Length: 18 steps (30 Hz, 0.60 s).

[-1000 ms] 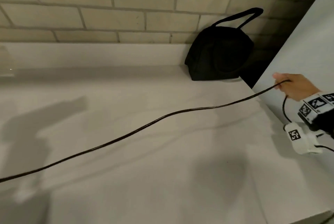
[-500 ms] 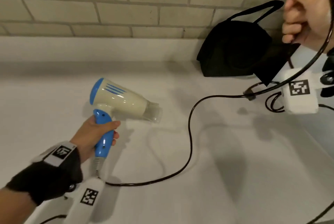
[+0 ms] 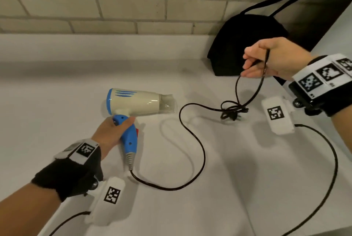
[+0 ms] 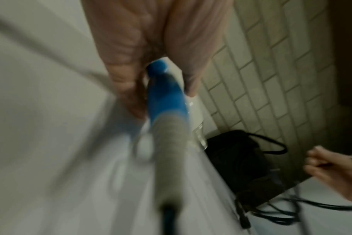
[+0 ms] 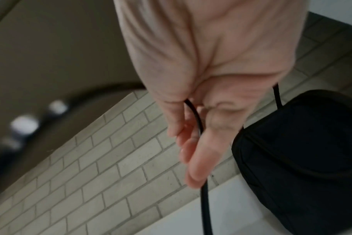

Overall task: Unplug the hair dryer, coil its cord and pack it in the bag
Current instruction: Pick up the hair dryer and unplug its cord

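Note:
A cream hair dryer (image 3: pixel 139 102) with a blue handle (image 4: pixel 165 97) is held just above the white counter (image 3: pixel 57 102) by my left hand (image 3: pixel 112 133), which grips the handle. Its black cord (image 3: pixel 198 150) snakes over the counter to a loose tangle with the plug (image 3: pixel 233 112) lying free. My right hand (image 3: pixel 266 60) holds a loop of the cord (image 5: pixel 197 117) above that tangle, in front of the black bag (image 3: pixel 245 45). The bag (image 5: pixel 303 151) stands against the brick wall at the back right, its handle up.
A tiled brick wall (image 3: pixel 114 3) backs the counter. A white panel (image 3: pixel 339 26) rises at the far right edge. White tagged devices (image 3: pixel 277 114) hang from both wrists, with thin black cables (image 3: pixel 331 169) trailing over the counter's right and front.
My right hand has come down from high at the right to just in front of the bag, cord still in it. The plug and loose cord now lie bunched on the counter.

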Available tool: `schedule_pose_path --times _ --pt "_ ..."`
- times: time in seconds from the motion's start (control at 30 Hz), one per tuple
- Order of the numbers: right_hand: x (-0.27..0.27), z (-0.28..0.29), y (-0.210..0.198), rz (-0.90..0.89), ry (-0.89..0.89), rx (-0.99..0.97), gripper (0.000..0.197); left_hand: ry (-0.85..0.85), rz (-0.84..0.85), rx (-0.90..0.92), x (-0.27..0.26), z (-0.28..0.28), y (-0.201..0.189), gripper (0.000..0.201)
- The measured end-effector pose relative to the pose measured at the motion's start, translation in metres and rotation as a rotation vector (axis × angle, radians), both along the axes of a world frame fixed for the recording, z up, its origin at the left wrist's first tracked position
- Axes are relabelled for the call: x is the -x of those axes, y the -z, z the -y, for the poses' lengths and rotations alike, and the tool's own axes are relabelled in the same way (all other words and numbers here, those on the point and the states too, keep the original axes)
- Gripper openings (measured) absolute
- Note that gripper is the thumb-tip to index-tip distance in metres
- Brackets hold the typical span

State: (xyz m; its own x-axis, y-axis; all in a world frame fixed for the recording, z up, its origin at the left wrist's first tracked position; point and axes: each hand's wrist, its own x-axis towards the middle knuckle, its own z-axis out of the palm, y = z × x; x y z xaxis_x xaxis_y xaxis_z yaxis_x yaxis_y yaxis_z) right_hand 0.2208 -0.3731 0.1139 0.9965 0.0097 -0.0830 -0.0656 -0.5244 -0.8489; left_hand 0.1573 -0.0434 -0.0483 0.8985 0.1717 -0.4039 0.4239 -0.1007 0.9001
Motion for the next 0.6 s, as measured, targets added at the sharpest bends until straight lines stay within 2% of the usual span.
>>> schedule_pose_path --times 0.07,0.13,0.2,0.23,0.33,0.37,0.43,0.47,0.53,0.6 --pt "0.003 -0.006 0.003 0.034 -0.024 0.037 0.01 0.033 0.08 -0.237 0.008 -0.007 -0.014 0.044" --pt "0.009 -0.013 0.005 0.074 -0.107 0.092 0.008 0.059 0.251 -0.436 0.025 -0.008 -0.038 0.053" --pt "0.017 -0.026 0.006 0.096 -0.202 0.131 0.01 0.198 0.483 -0.43 0.043 0.003 -0.069 0.056" --pt "0.022 -0.036 0.006 0.108 -0.255 0.155 0.012 0.276 0.543 -0.396 0.049 0.014 -0.082 0.056" --pt "0.036 -0.066 0.007 0.229 -0.414 0.316 0.013 0.447 0.525 -0.417 0.049 0.06 -0.103 0.062" --pt "0.04 -0.074 0.006 0.292 -0.459 0.372 0.015 0.491 0.513 -0.426 0.044 0.078 -0.105 0.054" --pt "0.045 -0.084 0.005 0.398 -0.5 0.42 0.019 0.513 0.547 -0.318 0.038 0.107 -0.109 0.015" --pt "0.045 -0.084 0.005 0.433 -0.503 0.416 0.02 0.484 0.559 -0.206 0.034 0.114 -0.11 0.009" --pt "0.041 -0.077 0.011 0.469 -0.506 0.379 0.02 0.399 0.57 -0.005 0.034 0.106 -0.121 0.028" --pt "0.033 -0.064 0.023 0.462 -0.468 0.369 0.019 0.317 0.638 0.167 0.035 0.09 -0.133 0.033"
